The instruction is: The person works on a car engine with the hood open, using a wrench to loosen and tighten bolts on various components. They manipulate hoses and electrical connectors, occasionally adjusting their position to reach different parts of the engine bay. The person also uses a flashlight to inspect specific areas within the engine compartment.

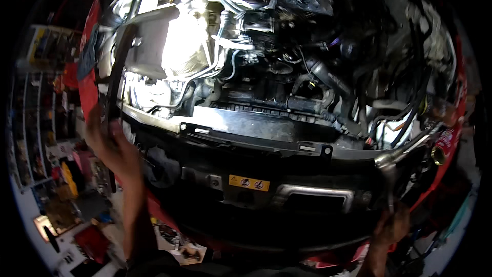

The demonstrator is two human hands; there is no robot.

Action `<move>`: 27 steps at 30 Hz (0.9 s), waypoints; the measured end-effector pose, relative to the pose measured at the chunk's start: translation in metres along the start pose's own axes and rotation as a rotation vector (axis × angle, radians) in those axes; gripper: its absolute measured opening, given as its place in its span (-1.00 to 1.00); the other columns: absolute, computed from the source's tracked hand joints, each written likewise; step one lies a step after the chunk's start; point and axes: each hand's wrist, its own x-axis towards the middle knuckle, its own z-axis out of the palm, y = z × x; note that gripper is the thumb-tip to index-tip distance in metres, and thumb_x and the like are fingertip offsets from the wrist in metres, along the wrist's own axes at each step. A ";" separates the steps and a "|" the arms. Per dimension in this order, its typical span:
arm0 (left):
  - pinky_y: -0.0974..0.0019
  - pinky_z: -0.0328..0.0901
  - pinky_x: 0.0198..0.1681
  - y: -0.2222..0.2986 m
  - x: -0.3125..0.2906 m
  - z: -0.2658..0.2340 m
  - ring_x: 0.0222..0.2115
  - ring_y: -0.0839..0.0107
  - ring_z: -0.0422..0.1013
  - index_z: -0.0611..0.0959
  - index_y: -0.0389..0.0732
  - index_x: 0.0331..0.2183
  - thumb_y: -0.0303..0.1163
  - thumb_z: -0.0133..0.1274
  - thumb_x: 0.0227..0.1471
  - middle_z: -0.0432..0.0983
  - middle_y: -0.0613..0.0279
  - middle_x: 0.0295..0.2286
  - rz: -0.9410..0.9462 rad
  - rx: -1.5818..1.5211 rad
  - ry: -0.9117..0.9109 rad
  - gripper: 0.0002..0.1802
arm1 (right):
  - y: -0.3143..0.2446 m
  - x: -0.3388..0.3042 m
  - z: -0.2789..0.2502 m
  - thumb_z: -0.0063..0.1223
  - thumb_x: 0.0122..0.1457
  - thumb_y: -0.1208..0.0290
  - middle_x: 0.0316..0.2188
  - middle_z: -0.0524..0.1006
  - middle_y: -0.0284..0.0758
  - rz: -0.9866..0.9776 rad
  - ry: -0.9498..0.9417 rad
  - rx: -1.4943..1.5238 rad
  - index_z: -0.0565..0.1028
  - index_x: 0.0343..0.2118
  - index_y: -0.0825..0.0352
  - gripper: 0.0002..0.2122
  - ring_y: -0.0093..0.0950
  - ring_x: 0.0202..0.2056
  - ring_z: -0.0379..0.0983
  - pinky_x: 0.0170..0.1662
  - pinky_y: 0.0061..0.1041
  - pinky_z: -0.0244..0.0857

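On the left, my left hand [111, 149] is closed around a long black bar [119, 64] that stands up beside the engine bay and runs down past my wrist. My right hand [393, 225], at the lower right, grips the handle of a shiny metal ratchet [385, 162]. From the ratchet's head a bright metal extension [414, 143] slants up toward the right front corner of the car; motion blur softens the handle, and where the far end meets the car cannot be made out. Between my hands lies the black front panel [230, 123] of the open engine bay.
A strong light falls on a silvery box-like cover [148, 43] at the bay's left. Black hoses [333, 79] and wiring fill the right side. A yellow label [249, 182] sits on the dark front. Shelves [36, 123] with tools and parts stand at far left.
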 end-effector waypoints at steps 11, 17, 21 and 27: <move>0.43 0.18 -0.85 0.019 -0.088 -0.060 -0.83 0.52 0.23 0.35 -0.33 -0.12 -0.23 -0.03 0.03 0.29 0.26 -0.71 -1.177 -1.666 -0.055 -0.56 | -0.195 0.137 -0.004 0.19 -0.09 0.28 -0.41 0.50 -0.28 -0.497 -0.636 0.871 0.51 -0.34 0.27 -0.74 -0.40 -0.41 0.44 -0.38 -0.46 0.33; 0.58 -0.06 -0.93 -0.056 -0.129 -0.067 -0.91 0.63 -0.06 0.27 -0.17 -0.19 -0.14 -0.14 0.08 0.04 0.41 -0.76 -1.065 -1.724 0.271 -0.65 | -0.161 0.252 0.194 -0.10 0.14 0.35 -0.41 0.47 -0.31 0.477 -1.188 0.837 0.38 -0.17 0.39 -0.75 -0.59 -0.40 0.38 -0.34 -0.65 0.28; 0.58 -0.05 -0.96 -0.065 -0.146 -0.066 -0.93 0.62 -0.07 0.29 -0.10 -0.11 -0.13 -0.25 0.14 0.07 0.39 -0.77 -1.459 -1.982 0.535 -0.66 | -0.139 0.257 0.329 -0.04 0.11 0.41 -0.52 0.46 -0.33 0.569 -1.080 1.040 0.40 -0.32 0.39 -0.84 -0.60 -0.52 0.39 -0.54 -0.72 0.24; 0.57 0.27 -0.77 -0.073 -0.143 -0.065 -0.81 0.59 0.23 0.46 -0.27 -0.25 -0.24 -0.10 0.07 0.35 0.23 -0.59 -1.040 -2.153 0.489 -0.70 | -0.173 0.228 0.373 -0.10 0.15 0.38 -0.37 0.49 -0.18 0.555 -0.710 1.332 0.36 -0.26 0.40 -0.81 -0.45 -0.45 0.47 -0.49 -0.67 0.28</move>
